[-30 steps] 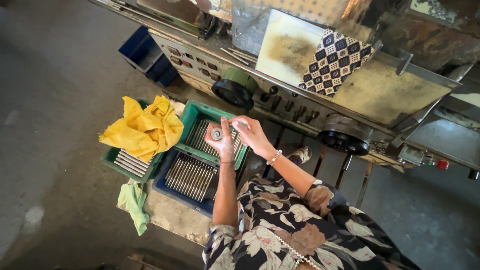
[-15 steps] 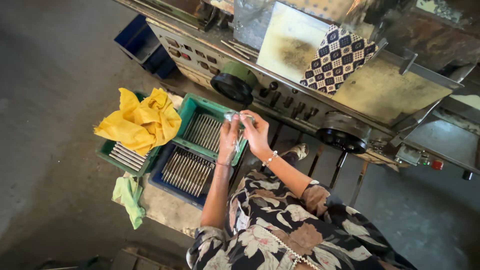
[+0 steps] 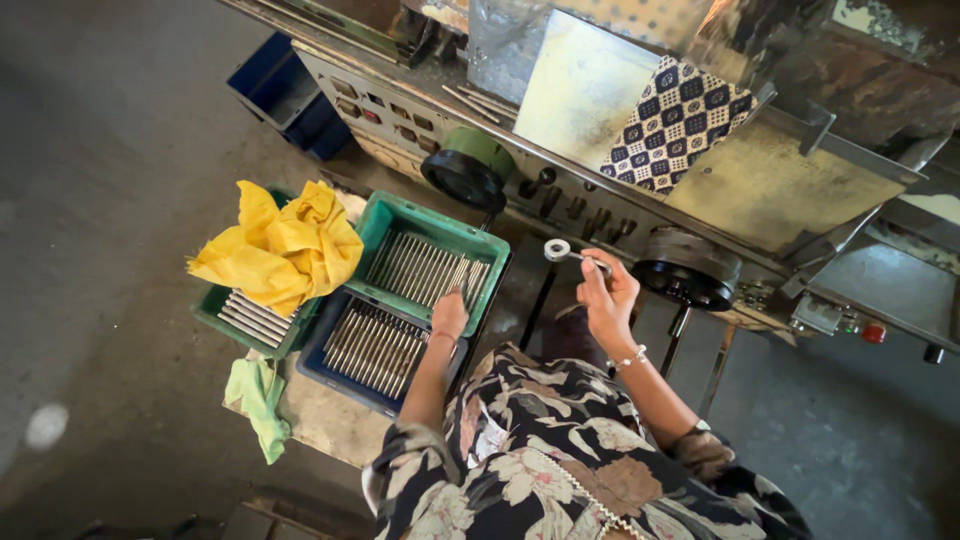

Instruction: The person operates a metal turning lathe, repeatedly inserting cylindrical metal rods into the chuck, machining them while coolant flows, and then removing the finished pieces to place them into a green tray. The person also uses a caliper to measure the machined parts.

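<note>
Right hand (image 3: 607, 297) holds a small grey metal ring gauge (image 3: 562, 251).

Ring-headed metal tool (image 3: 560, 250): small, silver-grey; round ring at one end, short straight shank; held level in right hand (image 3: 608, 295), ring end pointing left, raised clear of trays, just before machine front.

Metal rods (image 3: 425, 270): thin, grey, many, laid parallel in slanted rows; in green tray (image 3: 432, 218); left hand (image 3: 450, 312) touching near ends.
</note>
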